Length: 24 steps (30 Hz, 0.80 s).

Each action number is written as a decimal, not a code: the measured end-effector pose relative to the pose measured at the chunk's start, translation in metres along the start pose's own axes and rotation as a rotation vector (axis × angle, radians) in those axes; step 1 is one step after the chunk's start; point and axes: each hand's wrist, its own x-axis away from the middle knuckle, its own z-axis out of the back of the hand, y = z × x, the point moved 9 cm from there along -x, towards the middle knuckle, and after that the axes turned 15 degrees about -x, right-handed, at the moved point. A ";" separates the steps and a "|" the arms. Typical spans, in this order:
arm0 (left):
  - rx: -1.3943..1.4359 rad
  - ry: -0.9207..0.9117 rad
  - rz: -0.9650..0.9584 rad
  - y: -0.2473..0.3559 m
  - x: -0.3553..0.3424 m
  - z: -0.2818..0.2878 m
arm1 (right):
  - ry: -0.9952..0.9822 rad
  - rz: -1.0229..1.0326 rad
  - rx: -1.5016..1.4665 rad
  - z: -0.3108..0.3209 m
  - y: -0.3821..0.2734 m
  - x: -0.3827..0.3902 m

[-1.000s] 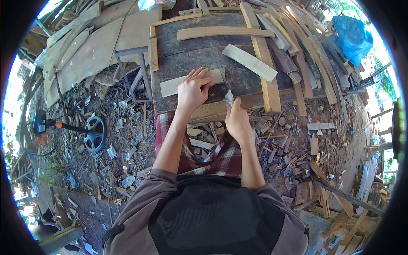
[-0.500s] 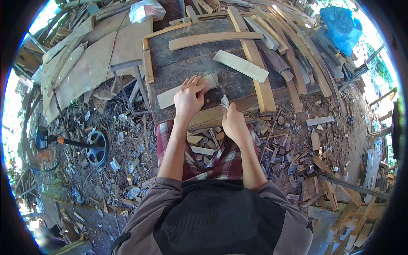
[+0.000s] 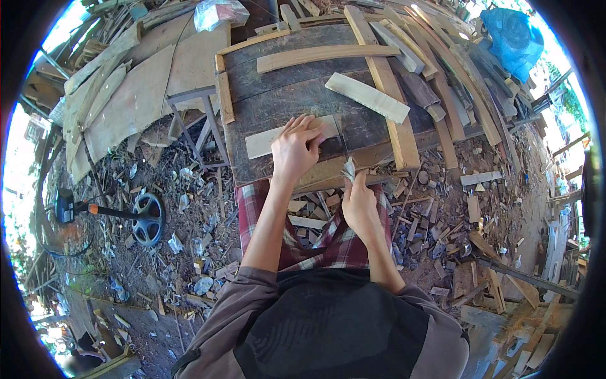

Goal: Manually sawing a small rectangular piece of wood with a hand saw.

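1. Wood scraps and offcuts litter the dirt ground around a dark, weathered tabletop [image 3: 278, 107].
2. Left hand [image 3: 295, 148] lies flat, fingers spread, pressing a pale wooden strip [image 3: 262, 142] onto the tabletop's near part.
3. Right hand [image 3: 358, 202] is closed around a thin saw [image 3: 344, 151]; its blade crosses the strip's right end, just beside the left fingers.
4. Another pale board [image 3: 367, 97] lies farther back.

Outdoor woodworking yard in bright daylight. A dark plank workbench [image 3: 278, 101] stands on bare earth [image 3: 189, 215] strewn with wood chips and offcuts. Stacked boards [image 3: 120, 95] lie at left, long slats [image 3: 467, 82] at right, a blue tarpaulin [image 3: 514, 38] beyond, and a floor fan [image 3: 148, 218] at left.
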 end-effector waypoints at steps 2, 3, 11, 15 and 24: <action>-0.002 0.019 -0.004 0.000 0.001 0.001 | 0.015 -0.001 -0.003 0.001 -0.001 0.005; -0.004 0.037 -0.007 0.000 0.002 0.001 | 0.019 0.030 -0.007 0.004 -0.002 0.007; -0.048 0.101 0.029 -0.009 0.003 0.002 | 0.032 0.197 0.144 0.026 0.015 0.060; -0.072 0.071 -0.002 -0.005 -0.002 0.002 | -0.022 0.103 0.130 0.023 0.015 0.056; -0.037 0.024 0.023 -0.006 -0.001 -0.003 | -0.017 0.131 0.149 0.007 -0.022 -0.029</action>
